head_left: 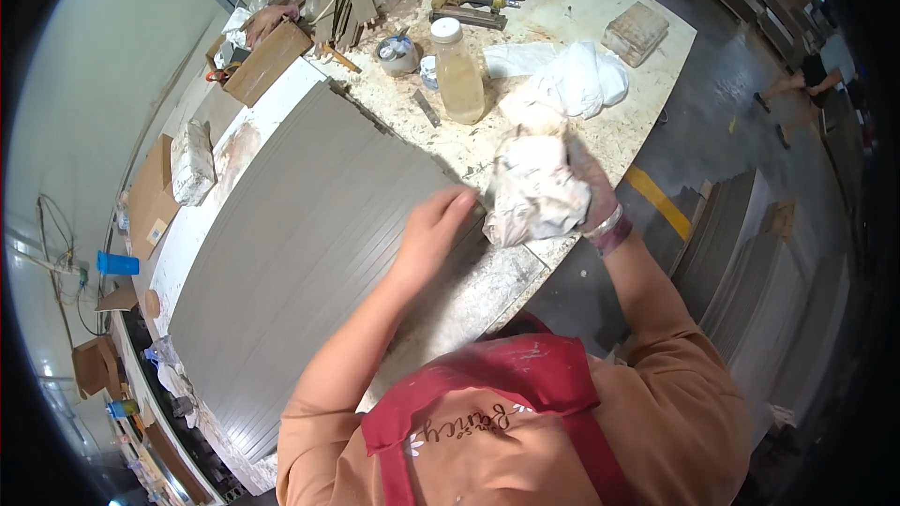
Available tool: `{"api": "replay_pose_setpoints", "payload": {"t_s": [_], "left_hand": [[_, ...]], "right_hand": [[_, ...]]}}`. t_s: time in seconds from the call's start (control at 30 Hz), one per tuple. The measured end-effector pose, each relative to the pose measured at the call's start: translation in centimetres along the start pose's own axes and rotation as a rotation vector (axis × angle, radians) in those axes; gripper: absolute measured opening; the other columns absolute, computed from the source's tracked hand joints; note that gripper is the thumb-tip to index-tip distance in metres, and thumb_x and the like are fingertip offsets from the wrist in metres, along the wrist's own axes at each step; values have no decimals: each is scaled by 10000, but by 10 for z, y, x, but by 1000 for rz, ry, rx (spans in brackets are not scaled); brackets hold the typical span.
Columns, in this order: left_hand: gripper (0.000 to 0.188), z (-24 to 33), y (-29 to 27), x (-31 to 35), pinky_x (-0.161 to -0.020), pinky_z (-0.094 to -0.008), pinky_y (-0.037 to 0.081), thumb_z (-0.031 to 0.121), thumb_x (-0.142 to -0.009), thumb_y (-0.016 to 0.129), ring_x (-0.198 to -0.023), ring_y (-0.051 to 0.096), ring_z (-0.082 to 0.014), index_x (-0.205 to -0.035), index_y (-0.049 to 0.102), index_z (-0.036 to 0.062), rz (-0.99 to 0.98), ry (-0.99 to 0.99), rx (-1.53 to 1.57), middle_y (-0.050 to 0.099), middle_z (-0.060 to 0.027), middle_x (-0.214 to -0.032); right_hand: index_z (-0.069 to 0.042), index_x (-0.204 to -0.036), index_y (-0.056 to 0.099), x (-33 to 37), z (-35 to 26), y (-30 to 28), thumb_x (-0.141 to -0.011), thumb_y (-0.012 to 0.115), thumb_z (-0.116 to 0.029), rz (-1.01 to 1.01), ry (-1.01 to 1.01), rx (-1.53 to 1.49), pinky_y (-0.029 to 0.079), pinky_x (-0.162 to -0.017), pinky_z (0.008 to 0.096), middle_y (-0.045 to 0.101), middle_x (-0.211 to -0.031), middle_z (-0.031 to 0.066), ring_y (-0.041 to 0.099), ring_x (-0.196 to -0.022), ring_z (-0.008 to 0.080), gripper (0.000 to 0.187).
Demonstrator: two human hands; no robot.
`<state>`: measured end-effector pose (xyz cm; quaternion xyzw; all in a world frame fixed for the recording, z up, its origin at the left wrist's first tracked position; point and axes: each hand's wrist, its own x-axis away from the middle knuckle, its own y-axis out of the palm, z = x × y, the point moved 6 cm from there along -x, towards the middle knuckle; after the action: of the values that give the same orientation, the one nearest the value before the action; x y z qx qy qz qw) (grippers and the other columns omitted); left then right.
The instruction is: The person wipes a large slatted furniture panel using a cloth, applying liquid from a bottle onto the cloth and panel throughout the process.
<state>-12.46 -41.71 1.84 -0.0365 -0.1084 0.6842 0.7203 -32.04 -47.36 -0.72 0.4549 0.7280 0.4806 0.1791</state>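
A worker in a red apron [487, 375] leans over a cluttered bench [666, 75], a crumpled, stained white cloth [539, 192] bunched at the right hand [596, 189]. The cloth lies to the left of that hand's palm, its folds hiding most of the fingers, which appear closed around its right side; their exact grip is covered. A dark, stained wrap [612, 230] circles the wrist.

The left hand [439, 222] rests over the near right edge of a broad spread of grey strips [300, 225], laid side by side across the bench. Its fingers [462, 198] are curled and close together, pointing toward the cloth and just beside its left edge; whether they pinch anything cannot be told from this angle.

Beyond the hands, a clear bottle [459, 84] of pale yellowish liquid, capped in white, stands upright between a small round container [397, 54] and a white plastic bag [589, 81]. Farther back lies a yellowish nail gun [473, 0], near a heap of loose strips [347, 2]. A brownish rectangular block [637, 34] sits near the bench's far right corner. At left, an open cardboard box [267, 64] holds odds and ends, and a blue cup [117, 264] shows by the wall.
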Motion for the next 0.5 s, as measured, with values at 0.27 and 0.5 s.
{"api": "replay_pose_setpoints", "payload": {"t_s": [0.27, 0.5], "left_hand": [[211, 70, 8, -45, -721, -238, 421, 214, -976, 507, -792, 513, -75, -989, 591, 21, 22, 95, 236, 605, 3, -854], [192, 149, -14, -49, -651, -194, 400, 248, -998, 484, -714, 486, -29, -971, 577, 82, 125, 377, 506, 576, 51, -821]], "right_hand": [[45, -1154, 541, 45, -72, -5, -947, 449, -129, 134, -578, 946, 503, -730, 256, 618, -1058, 96, 613, -895, 147, 286], [12, -1261, 496, 96, -103, -62, -891, 593, -203, 240, -250, 914, 441, -970, 368, 577, -1211, 125, 555, -1133, 236, 438]]}}
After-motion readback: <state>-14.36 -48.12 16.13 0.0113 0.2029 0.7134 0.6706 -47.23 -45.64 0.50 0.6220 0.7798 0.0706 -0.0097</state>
